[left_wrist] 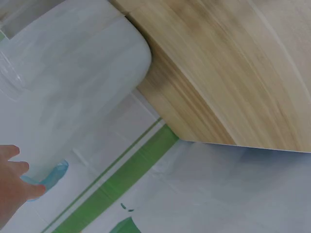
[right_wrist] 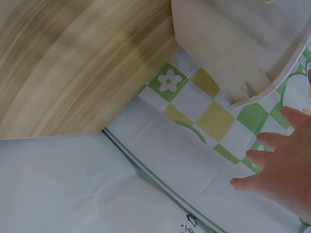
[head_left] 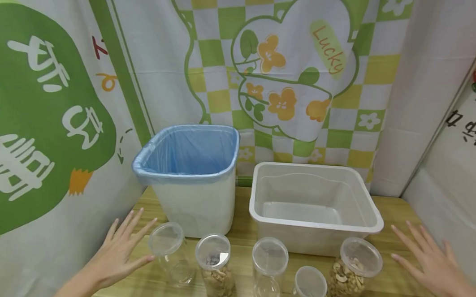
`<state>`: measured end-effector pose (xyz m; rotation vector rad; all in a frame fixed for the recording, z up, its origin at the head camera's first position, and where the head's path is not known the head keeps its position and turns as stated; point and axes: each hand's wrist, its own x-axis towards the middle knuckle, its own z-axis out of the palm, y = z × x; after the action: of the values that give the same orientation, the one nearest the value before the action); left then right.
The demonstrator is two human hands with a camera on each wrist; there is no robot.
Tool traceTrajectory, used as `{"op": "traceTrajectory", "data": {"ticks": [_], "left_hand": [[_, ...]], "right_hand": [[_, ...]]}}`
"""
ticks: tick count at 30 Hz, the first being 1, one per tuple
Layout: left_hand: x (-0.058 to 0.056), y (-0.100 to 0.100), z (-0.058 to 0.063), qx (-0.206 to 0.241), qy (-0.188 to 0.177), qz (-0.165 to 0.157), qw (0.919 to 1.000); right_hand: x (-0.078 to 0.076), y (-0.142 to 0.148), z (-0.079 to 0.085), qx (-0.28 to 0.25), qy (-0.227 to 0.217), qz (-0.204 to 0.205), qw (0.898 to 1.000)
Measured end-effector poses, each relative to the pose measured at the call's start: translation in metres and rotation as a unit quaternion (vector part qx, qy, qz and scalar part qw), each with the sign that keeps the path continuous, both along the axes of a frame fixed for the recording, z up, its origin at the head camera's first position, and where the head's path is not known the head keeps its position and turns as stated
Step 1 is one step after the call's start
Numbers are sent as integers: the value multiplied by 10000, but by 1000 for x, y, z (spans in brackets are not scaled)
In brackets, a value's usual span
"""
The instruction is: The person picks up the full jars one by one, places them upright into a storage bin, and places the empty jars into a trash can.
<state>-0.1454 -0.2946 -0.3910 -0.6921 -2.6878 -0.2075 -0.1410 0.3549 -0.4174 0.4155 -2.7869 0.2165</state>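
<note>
My left hand (head_left: 120, 251) is spread with straight fingers at the left of the table, its thumb close beside a clear lidded jar (head_left: 172, 252) that looks empty. To the right, my right hand (head_left: 434, 264) also has its fingers spread, near a lidded jar of cashews (head_left: 346, 277). Between them stand a lidded jar of nuts (head_left: 217, 273), a tall clear jar (head_left: 269, 269) and a shorter clear jar (head_left: 309, 287), both without visible contents. Neither hand holds anything. In the wrist views, the left fingers (left_wrist: 12, 167) and right fingers (right_wrist: 265, 155) show at the frame edges.
Behind the jars at left stands a white bin (head_left: 202, 205) lined with a blue bag (head_left: 189, 152). A white plastic tub (head_left: 314, 225) sits to its right. Printed curtains (head_left: 302, 80) enclose the wooden table (head_left: 241, 238) at the back and sides.
</note>
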Motion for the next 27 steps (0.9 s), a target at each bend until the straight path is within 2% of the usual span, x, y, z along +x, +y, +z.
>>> {"op": "traceTrajectory", "data": {"ticks": [6,12,17,22,24,27], "left_hand": [[1,13,8,43,286,-199,9994],[5,26,11,166,542,-390,9976],[8,37,12,371,660,-705,9946],[9,51,14,584,973,-1190,9864],[10,57,14,628,984,-1254,9852],[12,66,13,706,789,-1232,9867]], "right_hand": [[-10,-4,9,-325,19,244,9992],[-21,-11,14,-777,249,688,9943],[-29,-19,15,-1082,458,947,9885],[-35,-27,17,-1402,275,1139,9832],[-37,-29,17,-1493,211,1119,9822],[-38,-33,16,-1550,322,1107,9812]]}}
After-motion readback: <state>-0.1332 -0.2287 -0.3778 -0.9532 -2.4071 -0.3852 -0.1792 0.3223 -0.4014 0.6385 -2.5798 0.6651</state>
